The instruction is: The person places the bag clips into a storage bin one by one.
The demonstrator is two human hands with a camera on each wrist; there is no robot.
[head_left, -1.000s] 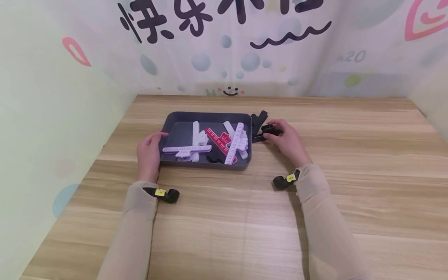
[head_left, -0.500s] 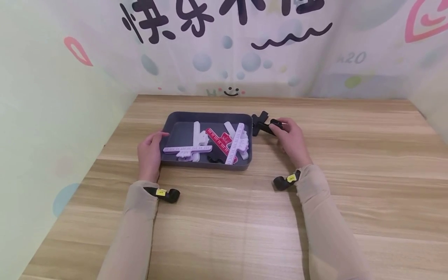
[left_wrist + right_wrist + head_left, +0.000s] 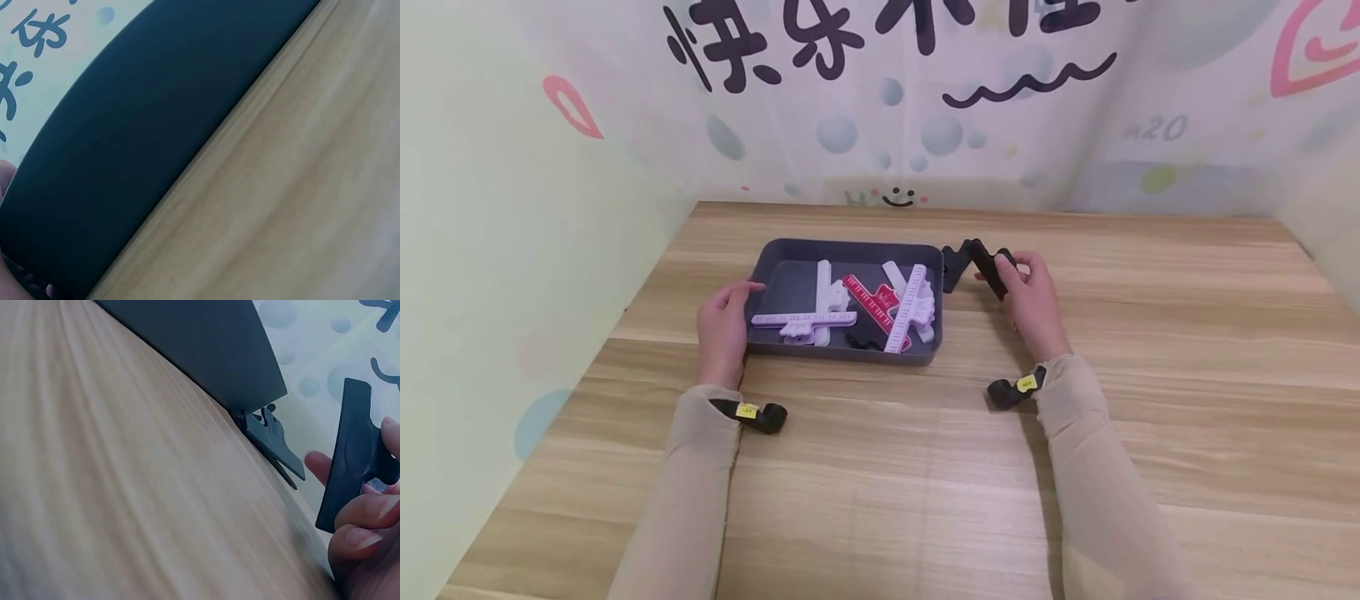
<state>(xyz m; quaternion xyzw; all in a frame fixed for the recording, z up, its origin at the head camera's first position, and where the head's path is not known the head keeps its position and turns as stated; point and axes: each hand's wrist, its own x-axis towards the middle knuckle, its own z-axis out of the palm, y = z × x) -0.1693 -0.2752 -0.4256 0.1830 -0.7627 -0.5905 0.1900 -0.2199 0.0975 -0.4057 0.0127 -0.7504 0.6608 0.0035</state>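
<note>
My left hand (image 3: 722,329) grips the left end of a dark grey tray (image 3: 842,353), thumb over the rim. In the left wrist view the tray's wall (image 3: 144,112) fills the middle, with bits of my fingers at the lower left. Beyond the tray's right end my right hand (image 3: 1033,302) pinches a black clip (image 3: 990,268); the right wrist view shows this clip (image 3: 350,450) between thumb and fingers, off the table. Another black clip (image 3: 955,265) lies on the table against the tray's right side.
Inside the tray lie a red clip (image 3: 868,298), a lilac clip (image 3: 805,318) at the left, another lilac clip (image 3: 906,310) at the right, white clips (image 3: 823,283) and a black one (image 3: 867,333) partly hidden. A printed curtain (image 3: 880,125) hangs behind the wooden table (image 3: 880,467).
My right hand has lifted the black clip away from the other one and turned it from lying flat to steeply tilted. My left hand stays on the tray.
</note>
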